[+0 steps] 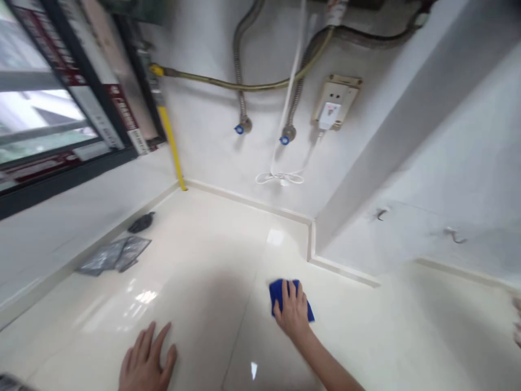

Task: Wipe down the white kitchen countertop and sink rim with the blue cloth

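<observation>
Nearest to me, my left hand (146, 361) lies flat and open on the glossy cream countertop (203, 260), fingers spread, holding nothing; I judge it is there as a prop for my weight. Ahead of it and off to its right, my right hand (292, 309) presses palm-down on a small blue cleaning cloth (280, 293), fingers laid flat over it rather than curled round it, which suits pushing the cloth across the surface. The cloth sits under that hand, its edges showing at the fingertips and beside the wrist, near the foot of a white wall corner (311, 239).

Well to the left of my left hand and further back, some flat grey plastic packets (116, 255) and a dark crumpled lump (141, 222) lie along the counter's edge by the window sill. Beyond the right hand, on the far wall, hang two corrugated metal hoses (240, 81), a yellow pipe (173, 146), and a beige wall socket (336, 100) with a looped white cord (280, 177).
</observation>
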Demonstrator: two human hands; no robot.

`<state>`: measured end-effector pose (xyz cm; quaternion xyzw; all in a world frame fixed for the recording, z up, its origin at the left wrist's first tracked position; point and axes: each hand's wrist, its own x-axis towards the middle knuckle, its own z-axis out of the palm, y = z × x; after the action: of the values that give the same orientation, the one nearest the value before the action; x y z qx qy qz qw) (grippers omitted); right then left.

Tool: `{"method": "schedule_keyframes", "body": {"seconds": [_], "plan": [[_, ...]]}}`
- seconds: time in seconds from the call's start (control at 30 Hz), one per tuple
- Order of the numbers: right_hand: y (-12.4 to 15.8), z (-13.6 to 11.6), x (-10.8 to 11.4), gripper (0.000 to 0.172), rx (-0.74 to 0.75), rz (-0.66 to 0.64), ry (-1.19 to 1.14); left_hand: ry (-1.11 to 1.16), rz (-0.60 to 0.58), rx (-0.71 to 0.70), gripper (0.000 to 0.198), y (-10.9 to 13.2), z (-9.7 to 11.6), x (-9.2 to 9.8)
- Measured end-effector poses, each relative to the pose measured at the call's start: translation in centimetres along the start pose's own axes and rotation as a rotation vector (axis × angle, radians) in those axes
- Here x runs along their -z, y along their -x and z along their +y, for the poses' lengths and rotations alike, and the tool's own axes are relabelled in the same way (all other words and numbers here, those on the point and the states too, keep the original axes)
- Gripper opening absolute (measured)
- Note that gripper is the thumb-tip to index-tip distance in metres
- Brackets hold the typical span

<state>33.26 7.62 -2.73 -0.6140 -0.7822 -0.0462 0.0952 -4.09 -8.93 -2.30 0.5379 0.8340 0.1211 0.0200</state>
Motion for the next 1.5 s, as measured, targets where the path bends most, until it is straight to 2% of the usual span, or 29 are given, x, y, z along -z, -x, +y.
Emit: {"method": "schedule_keyframes", "body": {"seconds": [0.07,0.13,0.17,0.23,0.3,0.4,0.53,0.63,0.73,0.8,0.87,0.93,1.0,1.07,1.13,1.2,1.3,1.4,1.5], "plan": [[5.5,1.0,-0.3,0.073,0.124,-0.003,-0.051,-0.015,0.017,-0.013,0.064,0.3,0.2,0.1],[9.2,2.7,-0.5,0.083,0.294,-0.034,-0.118,-0.030,0.035,-0.018,0.062,0.5,0.2,-0.1],[10.0,3.6,-0.4,0.086,0.368,-0.052,-0.142,-0.041,0.040,-0.021,0.061,0.6,0.1,-0.2],[9.7,5.0,-0.3,0.089,0.436,-0.052,-0.172,-0.066,0.048,-0.026,0.061,0.7,0.0,-0.5],[6.8,5.7,-0.2,0.085,0.384,0.002,-0.167,-0.088,0.043,-0.032,0.060,0.9,-0.1,-0.7],[-0.5,5.4,-0.7,0.073,0.215,0.092,-0.119,-0.126,0.027,-0.035,0.061,1.3,-0.2,-0.8],[-11.9,2.1,-2.1,0.064,0.061,0.119,-0.050,-0.208,0.067,-0.065,0.068,1.9,-0.3,-0.9],[-19.6,-2.2,-2.9,0.064,-0.017,0.097,-0.013,-0.248,0.104,-0.088,0.075,2.2,-0.4,-1.0],[-25.6,-8.1,-3.5,0.067,-0.031,0.013,-0.013,-0.259,0.111,-0.095,0.077,2.4,-0.2,-0.7],[-28.1,-13.0,-3.9,0.068,-0.001,-0.053,-0.040,-0.270,0.099,-0.093,0.075,2.3,-0.1,-0.4],[-28.9,-18.4,-4.3,0.069,0.099,-0.097,-0.106,-0.282,0.084,-0.084,0.073,2.3,0.0,-0.1],[-28.0,-23.6,-4.3,0.069,0.269,-0.117,-0.213,-0.275,0.069,-0.077,0.072,2.2,0.1,0.0],[-25.5,-27.7,-3.8,0.068,0.463,-0.138,-0.329,-0.232,0.054,-0.059,0.072,2.2,0.1,-0.1],[-22.2,-30.1,-2.9,0.066,0.630,-0.166,-0.400,-0.158,0.054,-0.012,0.073,2.4,0.0,-0.3],[-18.4,-30.6,-1.7,0.067,0.792,-0.204,-0.451,-0.070,0.081,0.061,0.074,2.5,-0.2,-0.7],[-14.5,-29.2,-0.6,0.070,0.947,-0.259,-0.522,0.020,0.123,0.129,0.074,2.6,-0.4,-1.1],[-8.9,-25.0,0.6,0.075,1.092,-0.356,-0.637,0.117,0.183,0.183,0.074,2.1,-0.5,-1.7],[-3.8,-19.3,1.1,0.082,1.159,-0.409,-0.650,0.145,0.222,0.176,0.071,1.7,-0.3,-1.8],[-0.6,-13.6,0.5,0.095,1.125,-0.351,-0.565,0.166,0.226,0.121,0.062,2.4,-0.5,-1.5]]}}
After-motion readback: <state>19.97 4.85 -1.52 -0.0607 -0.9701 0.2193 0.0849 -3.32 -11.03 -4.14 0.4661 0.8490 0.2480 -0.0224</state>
